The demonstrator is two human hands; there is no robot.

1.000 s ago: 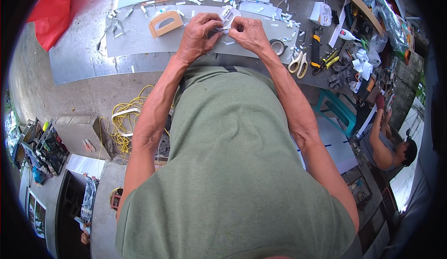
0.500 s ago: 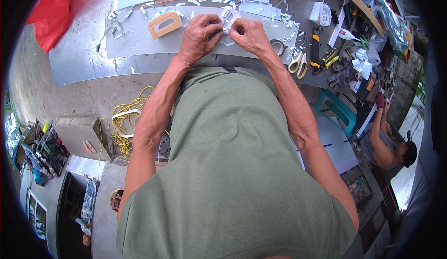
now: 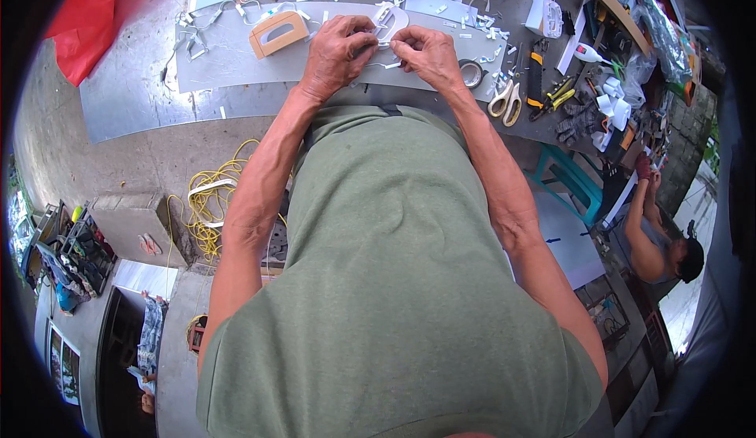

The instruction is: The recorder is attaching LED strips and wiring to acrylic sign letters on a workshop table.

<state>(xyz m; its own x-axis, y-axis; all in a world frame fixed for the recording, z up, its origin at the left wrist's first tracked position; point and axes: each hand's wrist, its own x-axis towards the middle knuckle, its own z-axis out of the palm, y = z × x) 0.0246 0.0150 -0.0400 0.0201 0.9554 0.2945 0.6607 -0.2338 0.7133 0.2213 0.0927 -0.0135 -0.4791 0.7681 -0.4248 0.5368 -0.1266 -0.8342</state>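
My left hand [image 3: 340,53] and my right hand [image 3: 429,54] meet over the grey sheet [image 3: 236,72], fingers pinched close together. They are at the lower edge of a white hollow rounded form [image 3: 402,19], which has small white parts inside it. Between the fingertips runs a thin string of small white light modules [image 3: 384,43]; the fingers partly hide it. A loose length of wire with a white module [image 3: 391,65] lies below the right fingertips. Left of my left hand sits a tan-sided hollow form [image 3: 277,34] with a rounded end.
More wired modules [image 3: 194,42] lie at the sheet's left. On the right are black tape [image 3: 471,73], scissors [image 3: 505,104], a yellow-black cutter [image 3: 535,79], pliers [image 3: 562,95] and a white form [image 3: 544,17]. Yellow cord [image 3: 209,202] lies below. Another person [image 3: 657,245] works at far right.
Both hands stay pinched at the white form; the left fingers shift slightly up and the right hand drifts a little to the right. The view moves slightly.
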